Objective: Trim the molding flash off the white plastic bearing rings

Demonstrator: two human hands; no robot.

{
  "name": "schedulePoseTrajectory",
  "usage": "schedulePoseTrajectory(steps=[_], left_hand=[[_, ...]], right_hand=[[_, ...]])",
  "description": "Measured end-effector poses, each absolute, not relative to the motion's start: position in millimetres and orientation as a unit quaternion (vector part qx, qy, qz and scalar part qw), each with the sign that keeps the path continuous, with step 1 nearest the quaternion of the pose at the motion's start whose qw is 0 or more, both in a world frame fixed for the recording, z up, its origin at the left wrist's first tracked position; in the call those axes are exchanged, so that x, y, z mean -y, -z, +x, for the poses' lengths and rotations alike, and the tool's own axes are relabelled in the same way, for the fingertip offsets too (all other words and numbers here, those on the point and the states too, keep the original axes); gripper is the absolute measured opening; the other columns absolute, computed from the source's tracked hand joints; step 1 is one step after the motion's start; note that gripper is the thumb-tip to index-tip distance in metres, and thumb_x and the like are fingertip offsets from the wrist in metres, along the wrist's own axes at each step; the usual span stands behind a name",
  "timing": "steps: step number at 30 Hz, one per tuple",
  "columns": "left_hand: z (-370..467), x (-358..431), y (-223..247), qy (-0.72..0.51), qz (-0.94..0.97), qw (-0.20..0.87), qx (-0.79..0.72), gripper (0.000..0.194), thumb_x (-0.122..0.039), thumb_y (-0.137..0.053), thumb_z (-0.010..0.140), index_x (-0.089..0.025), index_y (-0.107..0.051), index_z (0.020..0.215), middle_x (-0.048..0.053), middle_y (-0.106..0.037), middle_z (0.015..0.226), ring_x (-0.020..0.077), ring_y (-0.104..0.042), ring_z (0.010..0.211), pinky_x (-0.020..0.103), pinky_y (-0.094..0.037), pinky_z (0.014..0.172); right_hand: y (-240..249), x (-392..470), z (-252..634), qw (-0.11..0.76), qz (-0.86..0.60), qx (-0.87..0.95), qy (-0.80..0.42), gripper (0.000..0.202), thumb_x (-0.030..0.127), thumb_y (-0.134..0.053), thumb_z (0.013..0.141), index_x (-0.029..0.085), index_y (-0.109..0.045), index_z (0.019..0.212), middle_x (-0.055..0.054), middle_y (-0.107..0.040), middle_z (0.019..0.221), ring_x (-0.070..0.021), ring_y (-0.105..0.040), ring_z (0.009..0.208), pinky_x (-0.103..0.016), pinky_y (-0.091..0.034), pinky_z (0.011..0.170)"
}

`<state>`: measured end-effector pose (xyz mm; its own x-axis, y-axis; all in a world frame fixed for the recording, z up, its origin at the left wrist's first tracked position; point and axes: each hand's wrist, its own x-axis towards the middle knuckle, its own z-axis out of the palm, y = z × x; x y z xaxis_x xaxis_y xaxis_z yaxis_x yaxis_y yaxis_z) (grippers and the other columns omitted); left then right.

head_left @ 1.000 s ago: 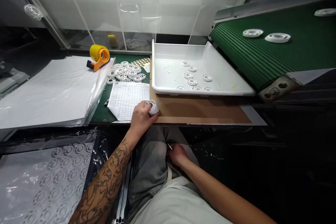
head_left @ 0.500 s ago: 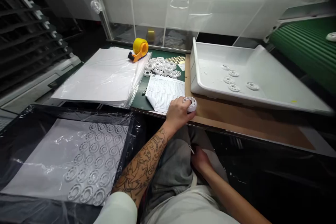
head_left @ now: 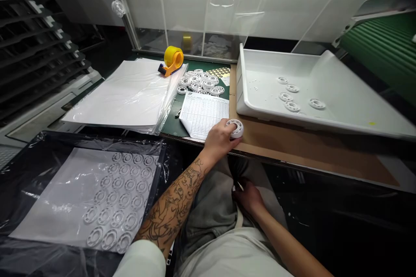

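Observation:
My left hand [head_left: 221,137] is closed around a white ring [head_left: 236,128] with a ring of openings, like a plastic bearing, at the table's front edge. Beside that hand lies a printed form [head_left: 205,112] with one corner curled. Behind the form is a pile of similar white rings [head_left: 201,82]. My right hand [head_left: 249,197] rests low over my lap, fingers curled around a thin, pale, pointed tool [head_left: 240,186]; its kind is too small to make out. More white rings [head_left: 291,106] lie scattered in the white tray [head_left: 260,111] on the right.
A stack of white sheets [head_left: 120,91] in clear plastic bears a yellow tape dispenser [head_left: 172,60]. Lower left, a black tray [head_left: 42,151] under clear film contains rows of rings [head_left: 123,199]. A clear panel [head_left: 185,4] stands behind the table; a green ribbed surface [head_left: 386,47] is at right.
My right hand has shifted slightly, and more of the thin tool's tip shows. My left hand keeps its hold on the white ring. The camera view has turned a little.

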<state>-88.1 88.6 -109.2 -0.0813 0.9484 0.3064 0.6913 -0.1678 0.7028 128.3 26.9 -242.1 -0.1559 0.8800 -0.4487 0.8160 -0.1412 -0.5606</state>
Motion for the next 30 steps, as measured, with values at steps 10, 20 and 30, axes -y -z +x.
schedulePoseTrajectory(steps=[10,20,30], left_hand=[[-57,-34,86,-0.641,0.351,0.432,-0.529,0.05,-0.06,-0.089,0.079,-0.015,-0.073,0.093,0.003,-0.073,0.083,0.017,-0.068,0.075,0.035,-0.06,0.075],[-19,-6,44,-0.651,0.226,0.619,-0.377,0.064,-0.049,-0.103,0.064,-0.019,-0.084,0.116,0.007,-0.081,0.092,0.0177,-0.074,0.081,0.026,-0.061,0.078],[-39,16,24,-0.655,0.196,0.617,-0.39,0.066,-0.015,-0.102,0.067,-0.02,-0.077,0.128,0.003,-0.08,0.092,0.0117,-0.074,0.081,0.022,-0.061,0.081]], right_hand=[[88,-24,151,0.399,-0.46,0.674,-0.419,0.027,0.042,-0.076,0.097,0.02,-0.066,0.111,0.0,-0.067,0.084,-0.0126,-0.056,0.058,-0.021,-0.049,0.05],[37,-66,132,0.472,-0.182,0.736,-0.45,0.036,0.012,-0.073,0.096,0.029,-0.063,0.126,0.002,-0.066,0.099,-0.0096,-0.059,0.067,-0.018,-0.049,0.059],[40,-62,116,0.419,-0.127,0.715,-0.544,0.043,0.007,-0.064,0.098,0.028,-0.056,0.135,-0.004,-0.059,0.108,-0.0117,-0.06,0.074,-0.019,-0.052,0.06]])
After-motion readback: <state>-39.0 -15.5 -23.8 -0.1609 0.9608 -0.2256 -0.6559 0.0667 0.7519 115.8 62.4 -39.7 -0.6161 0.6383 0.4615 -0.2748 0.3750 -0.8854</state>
